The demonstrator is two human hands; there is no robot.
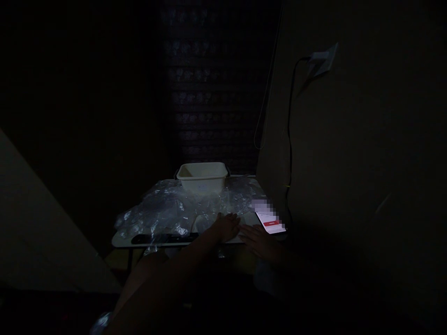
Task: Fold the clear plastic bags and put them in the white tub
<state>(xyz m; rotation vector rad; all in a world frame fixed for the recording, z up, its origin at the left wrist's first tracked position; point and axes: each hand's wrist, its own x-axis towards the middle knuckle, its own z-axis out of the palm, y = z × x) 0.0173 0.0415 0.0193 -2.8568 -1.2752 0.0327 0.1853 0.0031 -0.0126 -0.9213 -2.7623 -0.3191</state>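
Note:
The room is very dark, so details are faint. My left hand [226, 228] rests at the front of a small white table [120, 241], its fingers laid out over clear plastic. Close beside it, my right hand [260, 242] lies with fingers stretched flat towards the left one. Neither appears to grip anything. Crumpled clear plastic bags [157, 209] cover much of the tabletop. Just past my right hand is a smartphone [270, 225] with its screen lit. What lies directly under my palms is hidden.
A cream plastic bin [202, 184] stands at the table's back. Behind it hangs a dark blind [209, 93] with a loop of cord. A black cable [289, 135] drops from a wall outlet [323, 60] on the right. A pale slanted panel [42, 232] is at left.

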